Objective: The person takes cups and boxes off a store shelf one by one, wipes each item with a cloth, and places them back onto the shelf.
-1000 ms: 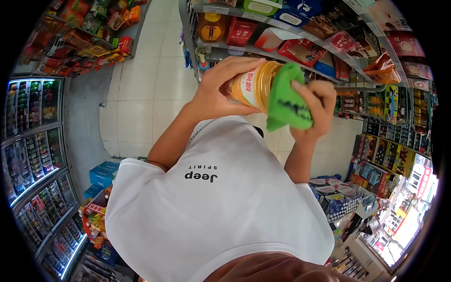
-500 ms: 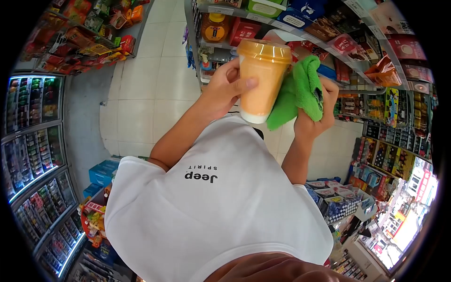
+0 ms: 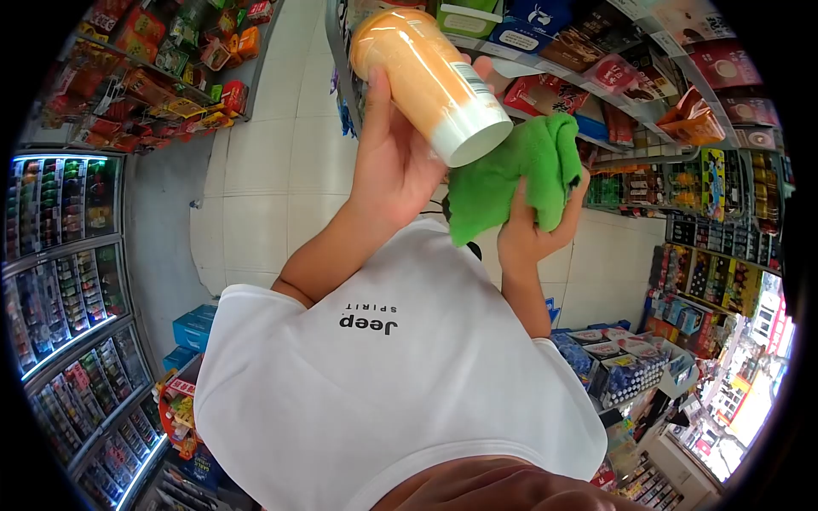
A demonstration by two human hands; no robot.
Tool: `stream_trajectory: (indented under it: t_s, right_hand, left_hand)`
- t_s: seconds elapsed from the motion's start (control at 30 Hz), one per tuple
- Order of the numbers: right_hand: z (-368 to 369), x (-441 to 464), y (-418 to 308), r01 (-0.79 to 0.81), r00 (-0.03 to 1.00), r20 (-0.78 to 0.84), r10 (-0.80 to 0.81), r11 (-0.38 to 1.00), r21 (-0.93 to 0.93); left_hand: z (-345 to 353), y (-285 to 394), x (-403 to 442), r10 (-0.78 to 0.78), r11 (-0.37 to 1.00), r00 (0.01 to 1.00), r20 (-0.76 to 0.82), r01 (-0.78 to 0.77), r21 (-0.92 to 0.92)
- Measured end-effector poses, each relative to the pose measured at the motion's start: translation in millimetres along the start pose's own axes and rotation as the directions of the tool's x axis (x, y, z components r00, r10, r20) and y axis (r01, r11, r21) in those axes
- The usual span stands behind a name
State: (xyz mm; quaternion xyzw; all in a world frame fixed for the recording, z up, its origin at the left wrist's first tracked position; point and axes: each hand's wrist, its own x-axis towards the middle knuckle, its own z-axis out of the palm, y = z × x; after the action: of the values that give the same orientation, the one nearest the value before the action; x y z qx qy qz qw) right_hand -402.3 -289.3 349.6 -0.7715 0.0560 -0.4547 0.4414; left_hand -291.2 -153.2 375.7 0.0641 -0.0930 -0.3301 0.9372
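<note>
Prolly midway: left hand (image 3: pixel 394 170) grips shiny tapered orange-and-white cup (image 3: pixel 430 85), right hand (image 3: pixel 532 238) clutches green fabric cloth (image 3: pixel 521 175), neither set down yet.

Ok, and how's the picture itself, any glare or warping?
Head view: fisheye warping curves the upper-right shelf and leaves black corners; head view: the bright opening at lower right looks washed out; head view: the orange cup in the left hand shows glossy highlights.
</note>
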Motion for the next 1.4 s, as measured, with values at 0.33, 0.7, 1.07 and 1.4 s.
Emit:
stream_trajectory:
  t_s: [0.33, 0.7, 1.07, 1.4]
  right_hand:
    - [13, 7, -4, 0.269, 0.960, -0.062, -0.274, 0.959, -0.089]
    - [14, -14, 5, 0.111, 0.990, -0.103, -0.096, 0.983, 0.144]
    - [18, 10, 9, -0.406, 0.853, 0.026, 0.521, 0.631, 0.661]
    - [33, 1, 1, -0.562, 0.778, 0.305, 0.549, 0.391, 0.729]
  left_hand:
    - [0, -21, -4, 0.145, 0.900, 0.984, 0.100, -0.174, 0.401]
    - [12, -10, 3, 0.154, 0.838, 0.944, 0.290, -0.280, 0.468]
    - [8, 36, 11, -0.092, 0.829, 0.921, 0.378, -0.140, 0.542]
    - [-3, 47, 25, -0.067, 0.499, 0.916, 0.396, -0.313, 0.808]
